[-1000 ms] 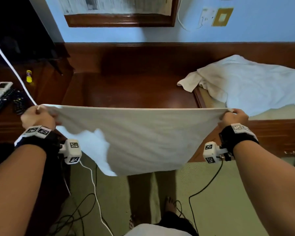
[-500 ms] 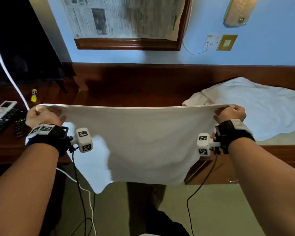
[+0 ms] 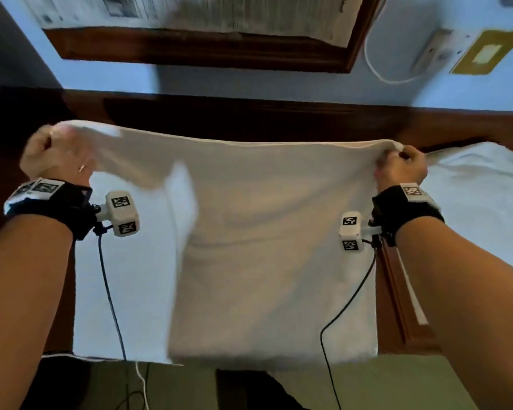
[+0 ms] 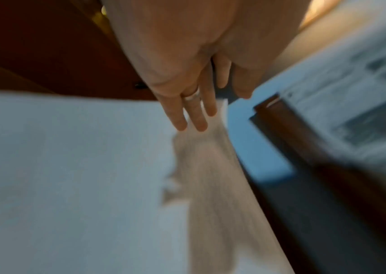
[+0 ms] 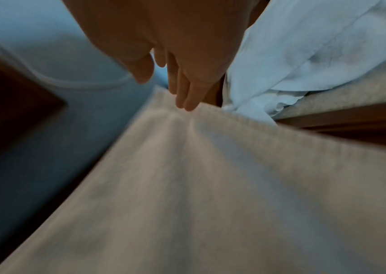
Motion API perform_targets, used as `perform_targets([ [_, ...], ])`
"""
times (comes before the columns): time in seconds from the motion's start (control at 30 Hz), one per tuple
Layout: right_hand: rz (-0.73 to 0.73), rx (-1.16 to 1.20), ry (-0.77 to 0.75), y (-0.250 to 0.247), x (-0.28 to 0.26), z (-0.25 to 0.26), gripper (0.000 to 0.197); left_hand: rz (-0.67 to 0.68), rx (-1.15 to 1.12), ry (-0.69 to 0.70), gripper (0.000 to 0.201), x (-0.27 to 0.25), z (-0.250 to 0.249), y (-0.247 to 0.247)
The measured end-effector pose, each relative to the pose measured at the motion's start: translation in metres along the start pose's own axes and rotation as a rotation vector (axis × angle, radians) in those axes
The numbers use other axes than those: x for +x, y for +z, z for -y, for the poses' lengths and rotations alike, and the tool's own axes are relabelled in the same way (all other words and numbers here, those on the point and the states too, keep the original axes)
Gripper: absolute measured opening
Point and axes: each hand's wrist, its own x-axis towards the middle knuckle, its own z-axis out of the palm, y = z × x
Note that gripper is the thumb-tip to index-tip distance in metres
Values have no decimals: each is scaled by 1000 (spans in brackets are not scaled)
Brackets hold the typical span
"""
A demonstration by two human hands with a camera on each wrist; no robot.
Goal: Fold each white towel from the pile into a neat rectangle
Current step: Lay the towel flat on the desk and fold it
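White towel [image 3: 267, 247] held up; left hand [image 3: 54, 156], right hand [image 3: 402, 167] fingers pinch top corners.

We can read no words or numbers anywhere. The newspaper sheets [image 3: 190, 13] at twelve o'clock carry print too blurred to make out, and the wrist tags [image 3: 349, 221] show only black-and-white square codes.

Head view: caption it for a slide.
Left hand and right hand hold a white towel stretched by its top corners before a wooden desk.
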Motion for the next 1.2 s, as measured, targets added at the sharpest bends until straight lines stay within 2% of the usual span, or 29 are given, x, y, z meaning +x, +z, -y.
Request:
perform_targets([
  [0.07, 172, -199, -23, 12, 2, -40, 48, 111, 231, -137, 32, -5, 33, 4],
  [0.1, 302, -333, -34, 13, -5, -65, 53, 148, 442, -169, 37, -12, 55, 6],
  [0.17, 592, -679, -68, 3, -29, -122, 57, 229, 945, -52, 55, -37, 106, -11],
  [0.23, 859, -1107, -159, -18, -56, -175, 65, 484, 1408, -77, 80, -57, 153, -52],
  [0.27, 944, -1288, -197, -31, -68, -194, 70, 608, 1619, -107, 89, -65, 173, -72],
  [0.33, 1022, -1459, -208, -49, -83, -216, 76, 741, 1916, -136, 93, -78, 196, -100],
  [0.47, 1051, -1500, -221, -38, -77, -217, 79, 724, 2007, -127, 95, -65, 195, -97],
  [0.6, 1029, -1490, -260, 13, -46, -208, 81, 721, 2016, -56, 100, -7, 197, -63],
  [0.7, 998, -1469, -259, 46, -27, -205, 81, 763, 1948, 63, 100, 27, 195, -41],
  [0.77, 973, -1466, -256, 48, -30, -207, 78, 779, 1920, 112, 100, 23, 195, -39],
  [0.87, 955, -1496, -254, 11, -66, -212, 75, 811, 1953, -26, 98, -28, 197, -67],
  [0.97, 1040, -1502, -135, -40, -106, -214, 78, 839, 2018, -118, 94, -76, 195, -103],
  [1.07, 1062, -1516, -115, -43, -98, -216, 82, 808, 2041, -148, 97, -62, 195, -98],
  [1.2, 991, -1490, -181, 12, -54, -213, 82, 793, 2047, -90, 100, -14, 201, -53],
])
